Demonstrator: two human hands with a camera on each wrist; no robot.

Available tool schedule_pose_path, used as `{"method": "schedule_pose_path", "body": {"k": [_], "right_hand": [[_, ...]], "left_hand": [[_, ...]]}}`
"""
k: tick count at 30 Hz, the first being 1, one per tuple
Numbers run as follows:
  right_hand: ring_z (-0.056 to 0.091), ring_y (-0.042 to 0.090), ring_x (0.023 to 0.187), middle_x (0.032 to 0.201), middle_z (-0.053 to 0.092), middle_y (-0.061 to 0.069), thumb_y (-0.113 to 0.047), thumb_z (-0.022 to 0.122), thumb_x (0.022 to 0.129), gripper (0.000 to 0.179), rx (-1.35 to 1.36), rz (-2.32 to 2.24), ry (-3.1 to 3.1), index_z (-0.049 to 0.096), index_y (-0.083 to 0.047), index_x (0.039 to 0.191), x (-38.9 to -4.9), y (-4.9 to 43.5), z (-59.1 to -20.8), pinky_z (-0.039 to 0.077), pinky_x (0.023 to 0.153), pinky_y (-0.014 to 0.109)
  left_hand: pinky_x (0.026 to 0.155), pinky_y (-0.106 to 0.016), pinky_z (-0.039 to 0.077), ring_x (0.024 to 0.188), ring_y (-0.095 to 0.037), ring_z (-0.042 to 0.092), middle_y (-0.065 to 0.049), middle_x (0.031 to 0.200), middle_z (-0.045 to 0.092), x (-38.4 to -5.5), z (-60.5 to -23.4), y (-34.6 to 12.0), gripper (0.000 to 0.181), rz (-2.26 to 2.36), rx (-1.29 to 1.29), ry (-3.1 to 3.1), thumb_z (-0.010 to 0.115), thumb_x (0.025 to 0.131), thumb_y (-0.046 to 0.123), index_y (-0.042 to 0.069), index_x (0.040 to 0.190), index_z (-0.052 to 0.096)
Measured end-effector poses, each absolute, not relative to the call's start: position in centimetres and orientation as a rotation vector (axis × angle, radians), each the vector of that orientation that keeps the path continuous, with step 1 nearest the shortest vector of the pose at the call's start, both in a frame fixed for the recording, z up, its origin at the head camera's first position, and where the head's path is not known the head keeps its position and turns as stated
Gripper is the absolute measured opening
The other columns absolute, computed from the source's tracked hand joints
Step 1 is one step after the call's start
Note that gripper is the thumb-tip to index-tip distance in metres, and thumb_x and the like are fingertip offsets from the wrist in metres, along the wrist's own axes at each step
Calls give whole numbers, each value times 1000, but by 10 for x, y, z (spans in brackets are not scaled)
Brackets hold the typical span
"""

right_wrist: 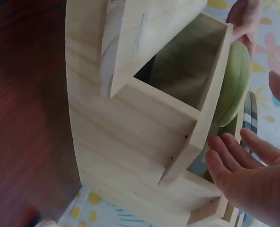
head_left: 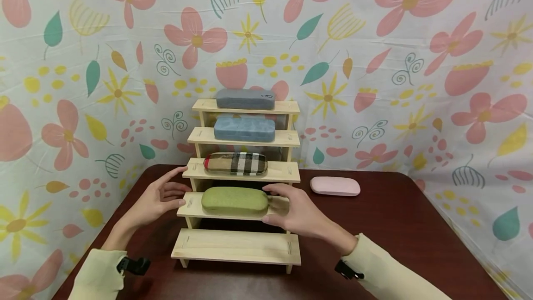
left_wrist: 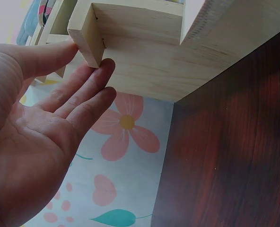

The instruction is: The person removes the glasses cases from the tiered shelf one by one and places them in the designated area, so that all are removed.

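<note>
Green case [head_left: 235,201] looks light, stiff, so we'd grip its ends; left hand [head_left: 151,201], right hand [head_left: 299,210] spread, empty

head: bright, even | wrists: dimmer, softer | tabletop [head_left: 216,286]: faint sheen

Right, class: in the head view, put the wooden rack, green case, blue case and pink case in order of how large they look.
1. Wooden rack
2. Green case and blue case: too close to rank
3. Pink case
</note>
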State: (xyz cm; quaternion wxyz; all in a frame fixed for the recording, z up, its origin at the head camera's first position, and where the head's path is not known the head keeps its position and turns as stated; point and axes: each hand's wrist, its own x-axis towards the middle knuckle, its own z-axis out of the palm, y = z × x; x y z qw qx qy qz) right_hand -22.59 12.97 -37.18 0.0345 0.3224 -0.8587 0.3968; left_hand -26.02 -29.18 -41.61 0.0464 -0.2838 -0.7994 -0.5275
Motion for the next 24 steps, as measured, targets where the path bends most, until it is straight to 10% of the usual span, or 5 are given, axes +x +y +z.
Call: {"method": "schedule_pose_path", "body": {"k": [24], "right_hand": [[60, 26, 130, 149, 58, 8, -33, 87, 89, 70, 920, 1305, -2690, 59, -15, 150, -244, 95, -391, 51, 100, 50]], "left_hand": [[94, -41, 58, 112, -18, 69, -22, 123, 69, -257, -412, -290, 85, -1522, -828, -2485, 78, 93, -4, 9, 165, 34]]}}
